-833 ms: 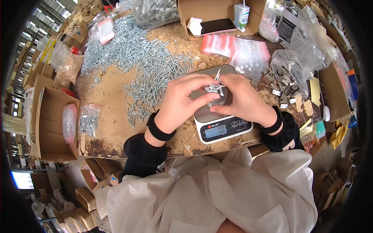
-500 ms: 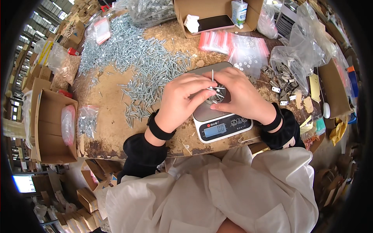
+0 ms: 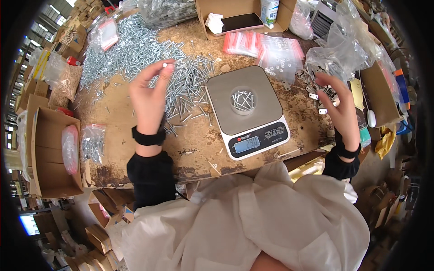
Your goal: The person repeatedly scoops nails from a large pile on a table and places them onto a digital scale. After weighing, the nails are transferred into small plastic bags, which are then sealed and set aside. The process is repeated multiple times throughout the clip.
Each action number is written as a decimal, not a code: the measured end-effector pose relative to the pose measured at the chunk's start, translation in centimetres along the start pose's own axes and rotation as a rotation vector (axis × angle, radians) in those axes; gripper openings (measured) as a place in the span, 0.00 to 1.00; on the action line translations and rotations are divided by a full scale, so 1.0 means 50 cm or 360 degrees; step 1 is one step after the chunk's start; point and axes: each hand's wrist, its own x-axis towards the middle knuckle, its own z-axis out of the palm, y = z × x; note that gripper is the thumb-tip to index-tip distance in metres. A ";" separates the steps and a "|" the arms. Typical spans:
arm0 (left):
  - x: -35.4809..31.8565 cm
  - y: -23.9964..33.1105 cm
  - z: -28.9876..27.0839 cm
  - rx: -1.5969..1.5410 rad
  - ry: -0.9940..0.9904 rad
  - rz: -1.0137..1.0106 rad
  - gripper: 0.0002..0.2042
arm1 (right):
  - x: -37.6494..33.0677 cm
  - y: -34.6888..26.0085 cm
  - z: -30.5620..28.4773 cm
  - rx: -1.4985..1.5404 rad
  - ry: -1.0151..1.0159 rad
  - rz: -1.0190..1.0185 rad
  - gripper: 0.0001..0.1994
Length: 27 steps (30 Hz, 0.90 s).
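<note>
A grey digital scale (image 3: 226, 113) sits on the worn wooden bench in front of me. On its pan stands a small clear cup (image 3: 243, 100) holding several silver screws. My left hand (image 3: 149, 97) is raised over the loose heap of screws (image 3: 181, 86), thumb and forefinger pinched on one small screw. My right hand (image 3: 341, 106) hovers at the right of the scale, fingers spread and holding nothing, just beside a scatter of small metal brackets (image 3: 316, 90).
Red-topped zip bags (image 3: 266, 47) lie behind the scale. An open cardboard box (image 3: 239, 18) with a phone stands at the back. Clear plastic bags (image 3: 348, 49) pile at the right. Another cardboard box (image 3: 49, 153) and a filled screw bag (image 3: 92, 144) sit at the left.
Both hands were together over the scale's cup. They have parted: the left went out to the screw heap, the right swung out to the brackets. The cup now shows uncovered.
</note>
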 end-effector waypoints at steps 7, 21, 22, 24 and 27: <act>0.025 -0.088 -0.055 0.0467 0.0077 -0.0069 0.15 | -0.130 0.103 0.002 -0.0509 -0.0082 0.0194 0.21; -0.063 0.087 0.125 0.0199 -0.0766 0.0373 0.06 | -0.142 0.130 0.062 -0.0380 0.0343 0.0216 0.18; -0.066 0.083 0.129 0.0160 -0.0773 0.0384 0.06 | -0.143 0.130 0.061 -0.0380 0.0349 0.0222 0.18; -0.070 0.072 0.134 0.0083 -0.0792 0.0408 0.06 | -0.144 0.130 0.062 -0.0381 0.0356 0.0225 0.18; -0.068 0.074 0.130 -0.0024 -0.0737 0.0416 0.06 | -0.143 0.130 0.062 -0.0380 0.0359 0.0217 0.17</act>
